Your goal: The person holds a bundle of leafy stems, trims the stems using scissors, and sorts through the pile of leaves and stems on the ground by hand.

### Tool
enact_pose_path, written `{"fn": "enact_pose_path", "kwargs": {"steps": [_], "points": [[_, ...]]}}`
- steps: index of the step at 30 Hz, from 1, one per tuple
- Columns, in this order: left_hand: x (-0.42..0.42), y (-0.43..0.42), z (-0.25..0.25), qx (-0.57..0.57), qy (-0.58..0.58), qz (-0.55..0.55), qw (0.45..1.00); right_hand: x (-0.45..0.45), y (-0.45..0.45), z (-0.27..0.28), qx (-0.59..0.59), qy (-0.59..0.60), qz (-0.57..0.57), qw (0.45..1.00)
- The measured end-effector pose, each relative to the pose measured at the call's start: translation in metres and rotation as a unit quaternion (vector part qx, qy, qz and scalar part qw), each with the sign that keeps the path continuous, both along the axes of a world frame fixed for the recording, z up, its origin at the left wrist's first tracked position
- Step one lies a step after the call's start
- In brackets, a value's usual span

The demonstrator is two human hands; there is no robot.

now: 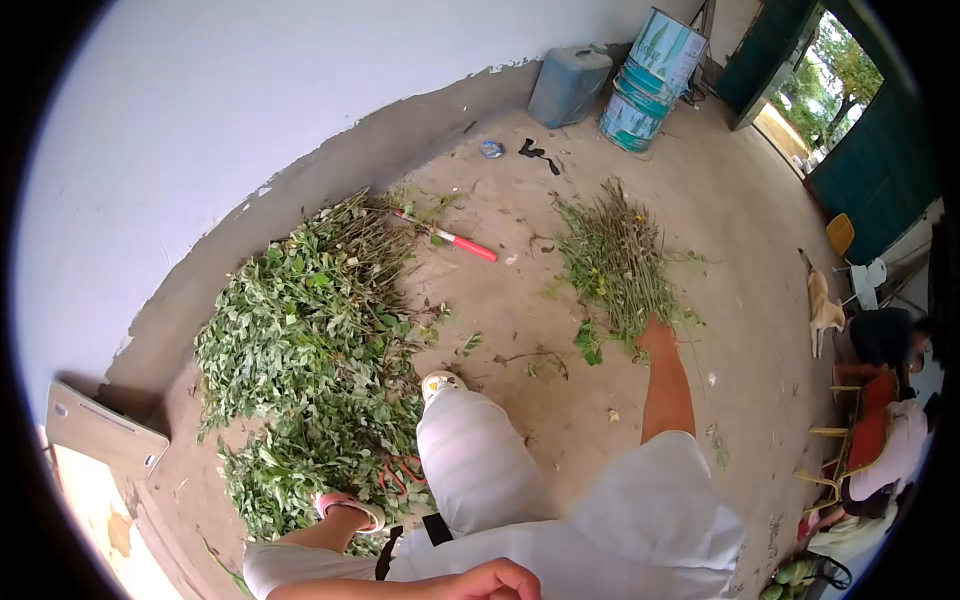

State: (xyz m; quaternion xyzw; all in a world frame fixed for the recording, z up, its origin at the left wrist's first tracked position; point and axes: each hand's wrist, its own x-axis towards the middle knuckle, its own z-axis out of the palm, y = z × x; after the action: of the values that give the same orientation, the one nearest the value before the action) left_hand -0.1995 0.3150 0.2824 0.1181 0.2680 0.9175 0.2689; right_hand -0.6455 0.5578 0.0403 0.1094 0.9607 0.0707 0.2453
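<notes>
My right hand reaches down to the near end of a bundle of leafy plant stems on the floor and appears closed on it; leaves partly hide the fingers. My left hand is curled in front of my body at the bottom edge, partly cut off, and whatever is inside it is hidden. Left of my leg lies a large heap of cut green plants. Among its lower leaves are red scissor-like handles. A tool with a red and white handle lies between heap and bundle, its far end among stems.
Along the wall stand a blue jerrycan and stacked teal tins. A flat board leans at left. To the right are a dog, a red chair and people. A green door opens outside.
</notes>
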Motion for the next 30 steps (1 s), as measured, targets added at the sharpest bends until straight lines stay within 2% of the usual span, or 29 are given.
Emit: {"fn": "enact_pose_path", "kwargs": {"steps": [2, 3, 5, 6, 7, 8, 10, 16, 19, 21, 23, 28, 30], "points": [[-0.004, 0.009, 0.0, 0.084, -0.035, -0.03, 0.995, 0.009, -0.011, -0.023, 0.042, -0.046, 0.163, 0.985], [-0.004, 0.01, -0.003, 0.093, -0.031, -0.027, 0.995, 0.016, -0.021, -0.026, 0.016, -0.046, 0.205, 0.977], [-0.002, 0.01, -0.013, 0.049, 0.005, 0.027, 0.998, 0.022, -0.051, -0.037, -0.014, -0.048, 0.309, 0.95], [0.0, 0.008, -0.019, 0.011, 0.022, 0.07, 0.997, 0.038, -0.083, -0.016, -0.039, -0.093, 0.277, 0.956], [0.002, 0.007, -0.025, -0.03, 0.038, 0.116, 0.992, 0.042, -0.103, -0.023, -0.017, -0.092, 0.325, 0.941], [0.006, 0.003, -0.031, -0.065, 0.046, 0.162, 0.984, 0.056, -0.126, -0.009, -0.045, -0.098, 0.362, 0.926], [0.017, -0.008, -0.04, -0.121, 0.049, 0.253, 0.959, 0.062, -0.154, -0.023, -0.093, -0.03, 0.5, 0.861], [0.073, -0.047, -0.058, -0.187, -0.002, 0.439, 0.879, 0.124, -0.26, 0.004, -0.124, -0.014, 0.594, 0.794], [0.106, -0.068, -0.066, -0.202, -0.022, 0.502, 0.841, 0.152, -0.305, 0.007, -0.141, -0.01, 0.649, 0.748], [0.128, -0.081, -0.073, -0.209, -0.037, 0.539, 0.815, 0.166, -0.326, 0.002, -0.138, 0.005, 0.711, 0.689], [0.15, -0.092, -0.077, -0.211, -0.05, 0.572, 0.791, 0.179, -0.345, -0.002, -0.138, 0.0, 0.731, 0.668], [0.194, -0.117, -0.091, -0.205, -0.073, 0.632, 0.744, 0.214, -0.385, 0.015, -0.092, -0.036, 0.754, 0.65], [0.207, -0.127, -0.096, -0.202, -0.085, 0.649, 0.729, 0.232, -0.395, 0.027, -0.024, -0.058, 0.737, 0.674]]}}
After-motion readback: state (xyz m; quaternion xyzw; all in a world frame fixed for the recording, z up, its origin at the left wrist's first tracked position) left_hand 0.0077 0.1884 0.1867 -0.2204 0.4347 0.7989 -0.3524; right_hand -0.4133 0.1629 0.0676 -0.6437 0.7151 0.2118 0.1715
